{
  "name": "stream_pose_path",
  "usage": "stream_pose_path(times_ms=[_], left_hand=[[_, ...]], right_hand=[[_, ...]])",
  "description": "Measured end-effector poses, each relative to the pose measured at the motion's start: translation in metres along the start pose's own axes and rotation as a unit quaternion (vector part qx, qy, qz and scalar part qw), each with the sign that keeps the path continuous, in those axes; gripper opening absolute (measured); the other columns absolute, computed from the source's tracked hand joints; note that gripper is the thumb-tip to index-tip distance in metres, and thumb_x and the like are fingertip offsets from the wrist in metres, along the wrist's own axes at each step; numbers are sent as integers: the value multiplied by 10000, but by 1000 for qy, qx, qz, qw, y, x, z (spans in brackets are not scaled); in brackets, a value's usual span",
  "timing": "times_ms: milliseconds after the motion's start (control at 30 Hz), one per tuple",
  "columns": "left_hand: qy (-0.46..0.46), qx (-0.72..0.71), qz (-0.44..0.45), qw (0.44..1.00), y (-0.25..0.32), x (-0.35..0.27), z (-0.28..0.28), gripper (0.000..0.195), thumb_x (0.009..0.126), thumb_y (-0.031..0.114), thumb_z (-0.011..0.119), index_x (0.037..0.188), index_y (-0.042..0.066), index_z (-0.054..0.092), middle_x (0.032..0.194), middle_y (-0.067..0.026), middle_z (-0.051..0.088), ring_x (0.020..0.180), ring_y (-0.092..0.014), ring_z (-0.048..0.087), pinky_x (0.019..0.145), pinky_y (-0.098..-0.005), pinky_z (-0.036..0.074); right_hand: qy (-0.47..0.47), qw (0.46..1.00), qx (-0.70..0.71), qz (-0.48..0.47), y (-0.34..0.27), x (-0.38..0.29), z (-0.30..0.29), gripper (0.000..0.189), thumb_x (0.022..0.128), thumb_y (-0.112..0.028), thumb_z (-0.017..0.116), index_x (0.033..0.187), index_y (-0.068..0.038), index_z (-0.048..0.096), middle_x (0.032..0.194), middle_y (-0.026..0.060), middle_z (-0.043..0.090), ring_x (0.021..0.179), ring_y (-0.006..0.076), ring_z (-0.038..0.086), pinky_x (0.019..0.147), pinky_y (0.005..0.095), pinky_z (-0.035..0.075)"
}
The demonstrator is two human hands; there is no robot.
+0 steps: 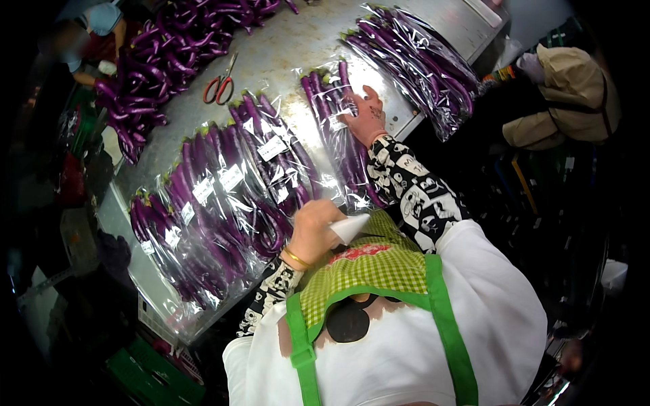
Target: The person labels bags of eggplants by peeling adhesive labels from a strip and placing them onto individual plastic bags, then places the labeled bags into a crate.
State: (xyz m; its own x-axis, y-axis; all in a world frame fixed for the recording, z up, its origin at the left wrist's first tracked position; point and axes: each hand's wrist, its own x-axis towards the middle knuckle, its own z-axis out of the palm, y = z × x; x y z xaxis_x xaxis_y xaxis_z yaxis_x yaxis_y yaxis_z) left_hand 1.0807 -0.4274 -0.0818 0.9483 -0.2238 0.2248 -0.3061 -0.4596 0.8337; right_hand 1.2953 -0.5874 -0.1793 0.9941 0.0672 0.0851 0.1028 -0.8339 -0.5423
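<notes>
My left hand (312, 228), bare with a gold bracelet, is closed around a white roll-like item (350, 228) in front of my apron; whether it is paper or labels is unclear. My right hand (366, 119) wears a pinkish glove. It rests on a clear bag of long purple eggplants (350, 162), thumb apart from the fingers, with a white label (336, 123) by the fingertips. Left of it lies another labelled bag of eggplants (274, 152). Several more labelled bags (203, 203) overlap in a row towards the table's left corner.
More bagged eggplants (416, 66) lie at the metal table's (284, 45) right edge, partly overhanging. Red-handled scissors (220, 87) sit near a large heap of loose eggplants (167, 56). Another person (104, 30) stands beyond the heap. Green crates (152, 373) are below left.
</notes>
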Motion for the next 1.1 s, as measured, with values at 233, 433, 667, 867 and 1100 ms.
stream_pose_path(times_ms=[233,433,667,867,1100], left_hand=[[48,-33,112,992,19,-6,-11,268,628,204,818,740,70,616,692,-42,581,637,-248,574,594,-346,428],[24,-59,138,988,29,-10,-4,185,689,164,736,707,86,569,698,-58,549,661,-261,557,622,-358,423],[18,-46,192,980,40,-30,-14,169,690,144,712,715,87,555,715,-50,525,656,-257,549,609,-354,440],[-10,-104,172,980,43,-39,-7,145,683,73,692,741,62,560,738,-73,516,643,-284,545,564,-379,440],[-12,-183,107,977,42,-22,1,206,725,-30,671,925,18,653,823,-114,625,701,-275,619,596,-342,480]], right_hand=[[-136,985,-46,99,7,6,11,964,772,-714,583,1294,81,426,1133,303,605,1056,428,605,910,453,470],[-131,991,-12,19,55,42,29,942,765,-770,554,982,144,606,939,336,636,963,442,628,830,457,477],[-229,948,219,-28,-16,84,-31,610,880,-557,593,707,26,646,516,44,481,503,143,415,496,352,360],[-188,925,167,-283,-143,53,-30,306,959,-309,546,1031,-43,681,652,103,591,561,212,554,539,370,462],[-344,854,366,-134,-204,-22,70,557,905,-536,585,991,14,594,703,58,582,625,195,543,636,329,468]])
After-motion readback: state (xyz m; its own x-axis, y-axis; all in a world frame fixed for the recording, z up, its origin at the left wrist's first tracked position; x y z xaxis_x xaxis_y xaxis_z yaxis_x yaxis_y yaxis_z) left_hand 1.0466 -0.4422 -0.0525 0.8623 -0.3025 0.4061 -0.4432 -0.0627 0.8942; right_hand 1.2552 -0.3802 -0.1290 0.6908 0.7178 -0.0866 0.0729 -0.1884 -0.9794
